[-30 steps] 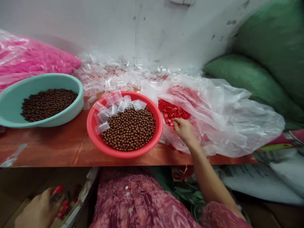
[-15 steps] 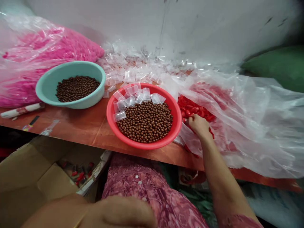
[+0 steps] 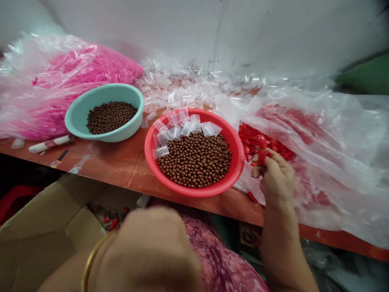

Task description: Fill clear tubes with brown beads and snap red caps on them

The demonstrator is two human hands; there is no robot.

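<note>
My right hand (image 3: 277,174) pinches a small curved red plastic piece (image 3: 263,156), held just right of the red basin. Behind it more red plastic pieces (image 3: 255,138) spill from the mouth of a clear plastic bag (image 3: 349,162). The red basin (image 3: 194,191) holds brown balls (image 3: 197,162), with several clear plastic tubes (image 3: 182,126) lying along its far side. Close to the camera, my left hand (image 3: 148,247) is blurred, a gold bangle at its wrist; its fingers are hidden from me.
A teal basin (image 3: 73,121) with more brown balls stands at the left. Beside it rests a clear bag of pink pieces (image 3: 91,65). Clear tubes (image 3: 182,89) are heaped along the wall. Below the table edge sits an open cardboard box (image 3: 45,227).
My right hand has pulled back from the red pile with a red piece in its fingers. My left hand has risen and moved slightly right. The camera view has shifted left.
</note>
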